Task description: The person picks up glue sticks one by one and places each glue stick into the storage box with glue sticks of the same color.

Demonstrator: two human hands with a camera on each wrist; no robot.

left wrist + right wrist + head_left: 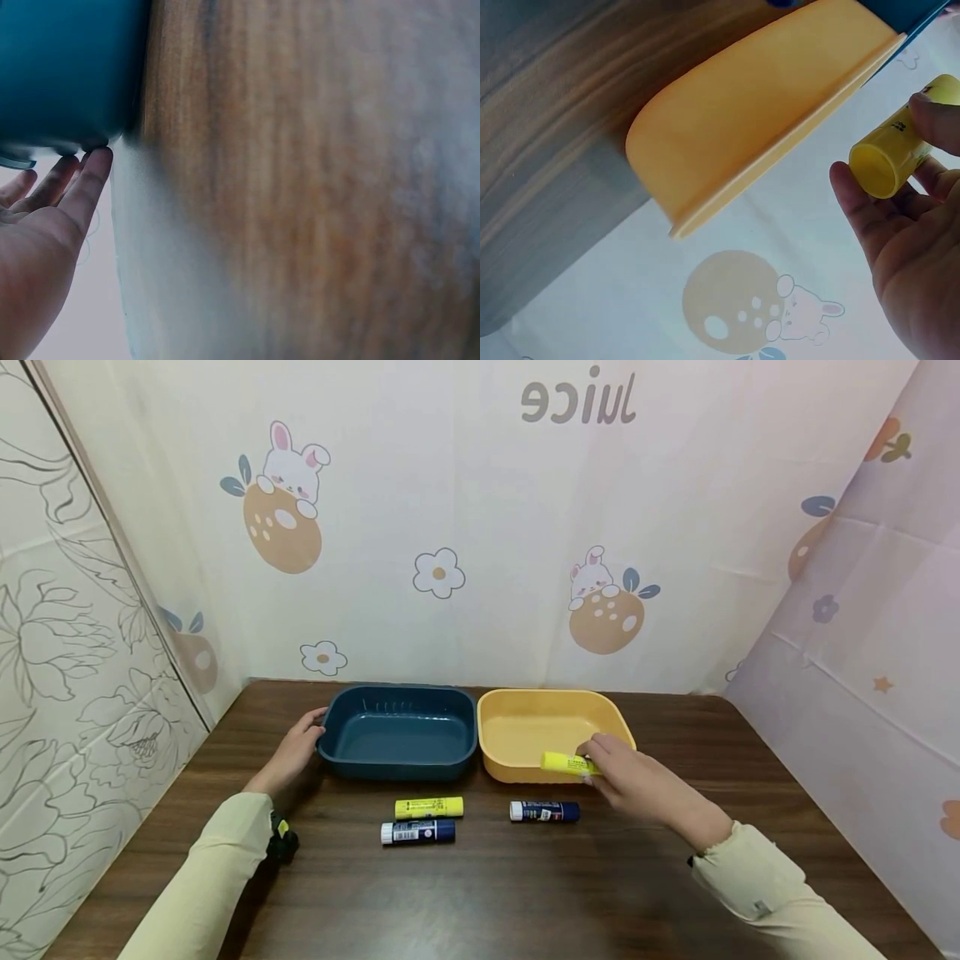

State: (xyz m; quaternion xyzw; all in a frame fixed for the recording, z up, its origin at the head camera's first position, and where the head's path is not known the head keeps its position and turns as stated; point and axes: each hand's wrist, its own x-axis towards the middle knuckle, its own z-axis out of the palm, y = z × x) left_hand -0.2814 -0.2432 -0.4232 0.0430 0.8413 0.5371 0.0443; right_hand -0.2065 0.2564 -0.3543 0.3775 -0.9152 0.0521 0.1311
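My right hand [626, 777] pinches a yellow glue stick [567, 764] between thumb and fingers, above the front right of a yellow bin [517, 773]. In the right wrist view the glue stick [900, 142] points its round end toward the camera, outside the bin's rim. My left hand [296, 747] touches the left end of a dark blue bin [397, 771]; the left wrist view shows fairly straight fingers [90, 184] with tips against its wall. In front of the bins lie another yellow glue stick [429, 808] and two navy glue sticks with white ends, one left [420, 832], one right [544, 812].
Both bins stand side by side at the back of the brown wooden table [480, 893], close to a printed curtain [495, 635]. A second patterned sheet [67, 610] hangs along the left side. A black band with a yellow patch [281, 837] is at the left wrist.
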